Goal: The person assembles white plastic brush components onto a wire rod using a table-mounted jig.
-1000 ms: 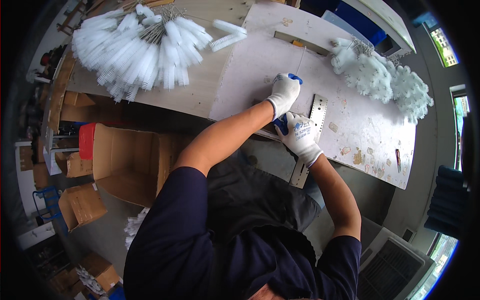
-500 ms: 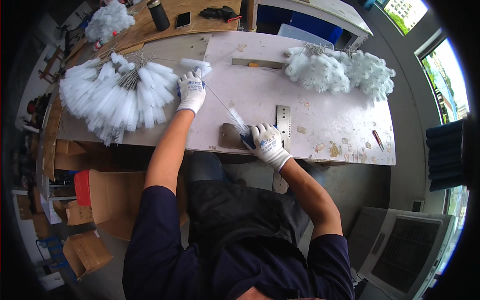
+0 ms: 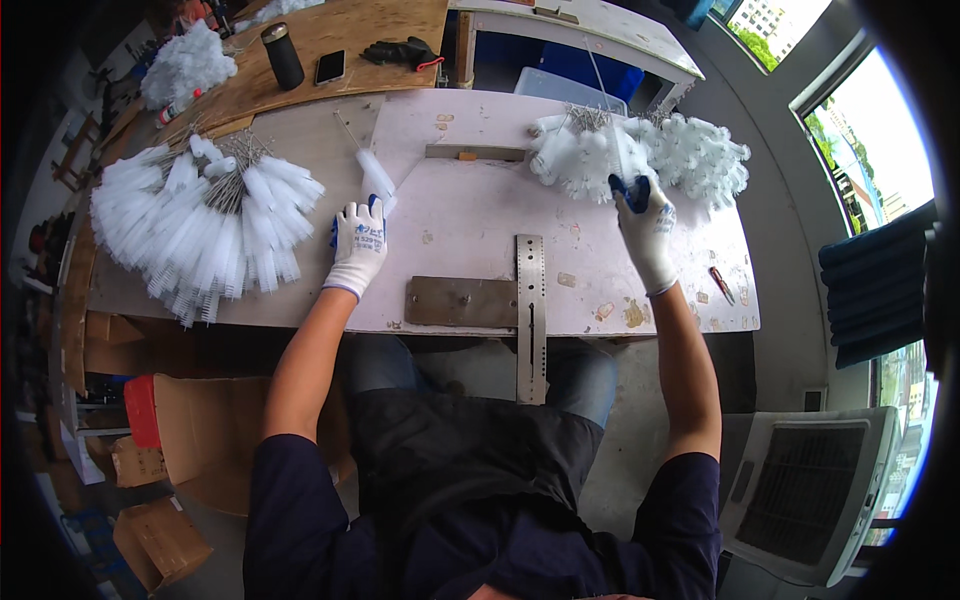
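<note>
My left hand point(image 3: 360, 240), in a white glove with blue fingertips, is closed at the bristle end of a white tube brush point(image 3: 375, 174). That brush's thin wire stem points away from me. On the right, my gloved right hand point(image 3: 645, 222) grips another tube brush point(image 3: 626, 155) by its bristles, its long stem rising past the far table edge. This brush is over a pile of white brushes point(image 3: 575, 165). To the left, a fanned heap of similar brushes point(image 3: 220, 230) lies with bristles toward me and wire stems bunched at the back.
A flat metal plate point(image 3: 455, 302) and a perforated metal bar point(image 3: 531, 300) are at the table's front edge, the bar overhanging. A metal strip point(image 3: 480, 153) lies farther back, a small red tool point(image 3: 721, 285) at right. Behind stand a black bottle point(image 3: 283, 58) and phone point(image 3: 330, 67).
My right hand has carried its brush from the metal plate to the right-hand pile. My left hand has shifted to the loose brush, which now lies at a steeper angle. The view has shifted.
</note>
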A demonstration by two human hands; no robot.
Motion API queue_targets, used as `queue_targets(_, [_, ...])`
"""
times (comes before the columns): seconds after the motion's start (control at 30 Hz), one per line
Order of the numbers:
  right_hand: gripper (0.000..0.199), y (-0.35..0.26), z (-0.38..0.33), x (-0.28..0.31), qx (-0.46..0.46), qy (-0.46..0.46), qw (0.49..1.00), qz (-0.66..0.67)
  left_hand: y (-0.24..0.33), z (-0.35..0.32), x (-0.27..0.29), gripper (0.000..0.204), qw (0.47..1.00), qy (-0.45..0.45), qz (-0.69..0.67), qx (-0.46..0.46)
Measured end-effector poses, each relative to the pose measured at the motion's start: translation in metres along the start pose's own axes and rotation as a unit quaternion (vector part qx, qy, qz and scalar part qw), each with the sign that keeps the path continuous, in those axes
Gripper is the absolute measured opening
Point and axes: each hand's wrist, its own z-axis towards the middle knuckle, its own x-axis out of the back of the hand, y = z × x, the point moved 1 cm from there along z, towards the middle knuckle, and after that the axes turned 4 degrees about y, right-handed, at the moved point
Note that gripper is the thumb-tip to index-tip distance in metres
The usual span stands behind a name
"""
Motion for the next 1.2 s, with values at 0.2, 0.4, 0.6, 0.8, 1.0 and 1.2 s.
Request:
queue_targets(0.2, [0.029,0.063,0.057,0.024,-0.013,0.113,0.985,-0.133,0.009,0.007,0.003,0.051,1.0,0.008,-0.003,-0.016])
queue_targets(0.4, [0.024,-0.003,-0.039,0.015,0.048,0.047,0.993,0.101,-0.001,0.003,0.014,0.043,0.967,0.01,-0.188,0.174])
queue_targets(0.6, [0.018,-0.084,-0.107,-0.04,-0.035,-0.208,0.958,0.192,0.023,-0.015,0.034,0.036,0.45,-0.054,-0.803,0.387])
queue_targets(0.8, [0.032,-0.138,-0.114,-0.096,-0.004,-0.376,0.906,0.196,0.08,-0.022,0.038,0.042,0.254,-0.106,-0.915,0.296])
queue_targets(1.0, [0.033,-0.12,-0.096,-0.097,-0.118,-0.404,0.892,0.165,0.09,-0.005,0.032,0.039,0.279,-0.178,-0.91,0.25])
queue_targets(1.2, [0.042,-0.126,-0.097,-0.083,-0.084,-0.451,0.882,0.109,0.09,0.031,0.037,0.024,0.499,-0.18,-0.792,0.304])
